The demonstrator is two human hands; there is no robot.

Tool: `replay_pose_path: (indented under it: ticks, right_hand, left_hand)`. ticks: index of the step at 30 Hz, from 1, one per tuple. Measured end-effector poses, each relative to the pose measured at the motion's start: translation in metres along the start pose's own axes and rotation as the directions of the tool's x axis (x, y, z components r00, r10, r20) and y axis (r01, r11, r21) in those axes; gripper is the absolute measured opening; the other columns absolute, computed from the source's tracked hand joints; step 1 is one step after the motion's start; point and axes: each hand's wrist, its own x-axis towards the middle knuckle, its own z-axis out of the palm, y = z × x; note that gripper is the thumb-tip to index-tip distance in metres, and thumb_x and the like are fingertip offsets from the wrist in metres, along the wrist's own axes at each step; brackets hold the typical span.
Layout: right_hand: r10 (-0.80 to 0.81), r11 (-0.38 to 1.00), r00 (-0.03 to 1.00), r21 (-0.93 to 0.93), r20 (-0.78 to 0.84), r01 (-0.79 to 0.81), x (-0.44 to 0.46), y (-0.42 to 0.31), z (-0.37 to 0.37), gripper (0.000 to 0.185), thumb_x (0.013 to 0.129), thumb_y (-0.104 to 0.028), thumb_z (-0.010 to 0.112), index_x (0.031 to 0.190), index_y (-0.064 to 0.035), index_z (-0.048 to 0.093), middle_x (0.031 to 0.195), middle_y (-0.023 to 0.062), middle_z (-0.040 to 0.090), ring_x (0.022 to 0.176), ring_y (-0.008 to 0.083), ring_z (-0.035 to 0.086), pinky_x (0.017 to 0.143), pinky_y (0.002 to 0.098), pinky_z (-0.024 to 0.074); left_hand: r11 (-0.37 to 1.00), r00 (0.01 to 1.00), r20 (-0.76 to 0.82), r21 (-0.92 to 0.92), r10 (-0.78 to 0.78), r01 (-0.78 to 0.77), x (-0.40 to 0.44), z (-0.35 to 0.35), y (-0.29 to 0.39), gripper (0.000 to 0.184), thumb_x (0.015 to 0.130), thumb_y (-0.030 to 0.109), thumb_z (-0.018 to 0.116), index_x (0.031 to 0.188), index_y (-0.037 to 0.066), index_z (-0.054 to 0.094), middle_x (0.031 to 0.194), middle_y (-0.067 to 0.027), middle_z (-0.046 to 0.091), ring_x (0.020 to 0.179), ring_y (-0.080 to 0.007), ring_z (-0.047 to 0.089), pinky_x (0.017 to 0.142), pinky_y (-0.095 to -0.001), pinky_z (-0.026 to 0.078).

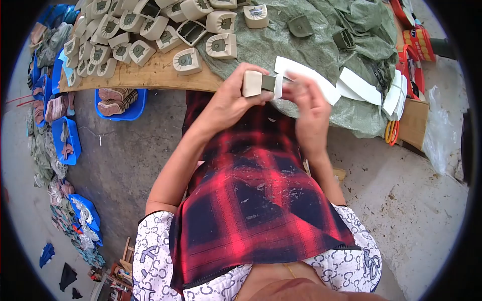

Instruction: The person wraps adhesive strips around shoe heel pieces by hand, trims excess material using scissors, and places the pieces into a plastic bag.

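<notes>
From my end I saw the left hand grasping a beige padded block, fingers behind it, thumb underneath. An olive tab stuck out of the block toward the right fingers. Right hand was motion-blurred, fingers bent, thumb just beside a small white strip at the tab's end; I couldn't tell whether the fingers pinched it or had let go.

Below both sets of fingers I had a red-and-navy plaid apron with pale specks. Just beyond the right fingers lay a long white sheet; farther right of them, more white pieces, a tied white bundle, then orange loop handles hanging at the table edge.

Ahead of the fingers I got a green tarp over part of a wooden table, with two loose olive pieces on it, apart from each other. Ahead and left of the left fingers, a big heap of beige padded pieces crowded the wood. Farther left and lower, on the concrete floor, I logged a blue bin of pink sole-shaped pieces.
</notes>
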Motion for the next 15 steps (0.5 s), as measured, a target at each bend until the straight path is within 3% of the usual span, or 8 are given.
replay_pose_path:
  ticks: [1,3,4,7,11,15]
  right_hand:
    - [0.09,0.979,0.995,0.183,0.041,-0.096,0.006,-0.009,-0.006,0.018,0.094,-0.009,0.06,0.105,0.0018,0.067,0.098,0.0087,0.071,0.086,0.0157,0.067,0.077,0.0294,0.051]
    - [0.047,0.99,0.972,0.117,0.23,-0.075,0.017,-0.014,-0.022,0.017,0.094,-0.008,0.06,0.106,0.0012,0.067,0.099,0.0071,0.068,0.087,0.0145,0.066,0.078,0.0277,0.0496]
    - [0.03,0.994,0.946,0.086,0.324,-0.062,0.022,-0.015,-0.027,0.016,0.093,-0.007,0.061,0.107,0.0009,0.067,0.1,0.0063,0.067,0.088,0.0138,0.065,0.079,0.0268,0.049]
    - [-0.023,1.0,0.854,0.004,0.52,0.025,0.032,-0.012,-0.033,0.014,0.091,-0.005,0.063,0.104,0.001,0.067,0.096,0.004,0.064,0.084,0.0108,0.062,0.078,0.0241,0.0476]
    - [0.049,0.999,0.8,-0.011,0.598,-0.052,0.036,-0.014,-0.034,0.006,0.09,-0.004,0.065,0.092,0.001,0.066,0.087,0.0013,0.063,0.079,0.007,0.059,0.071,0.0219,0.0468]
    - [0.082,0.993,0.809,-0.119,0.583,-0.014,0.033,-0.012,-0.035,0.006,0.089,-0.006,0.066,0.088,0.0006,0.065,0.082,0.0,0.063,0.076,0.005,0.058,0.067,0.0209,0.0459]
  left_hand:
    - [0.998,0.999,0.035,-0.059,-0.007,0.009,-0.002,-0.002,0.008,0.034,0.09,0.006,0.066,0.12,0.005,0.049,0.111,-0.0067,0.059,0.093,-0.0145,0.062,0.078,-0.0291,0.054]
    - [0.984,0.995,0.101,-0.176,-0.015,0.032,-0.006,-0.005,0.016,0.036,0.091,0.008,0.066,0.122,0.005,0.048,0.1,-0.0046,0.06,0.088,-0.0122,0.061,0.076,-0.0278,0.054]
    - [0.986,0.983,0.181,-0.157,-0.021,0.049,-0.006,-0.008,0.015,0.041,0.092,0.007,0.063,0.128,0.006,0.044,0.116,-0.0086,0.057,0.1,-0.0187,0.063,0.081,-0.0315,0.055]
    - [0.978,0.949,0.312,-0.182,-0.043,0.104,-0.01,-0.011,0.013,0.041,0.091,0.005,0.063,0.128,0.005,0.044,0.117,-0.0102,0.057,0.101,-0.02,0.063,0.082,-0.0325,0.055]
    - [0.986,0.943,0.328,-0.133,-0.056,0.105,-0.013,-0.011,0.007,0.044,0.087,0.0,0.062,0.128,0.004,0.045,0.11,-0.0093,0.059,0.1,-0.0191,0.062,0.081,-0.0326,0.055]
    - [0.995,0.94,0.33,-0.012,-0.09,0.099,-0.015,-0.01,0.005,0.042,0.087,0.002,0.063,0.127,0.004,0.047,0.106,-0.0062,0.06,0.097,-0.0138,0.061,0.083,-0.0289,0.052]
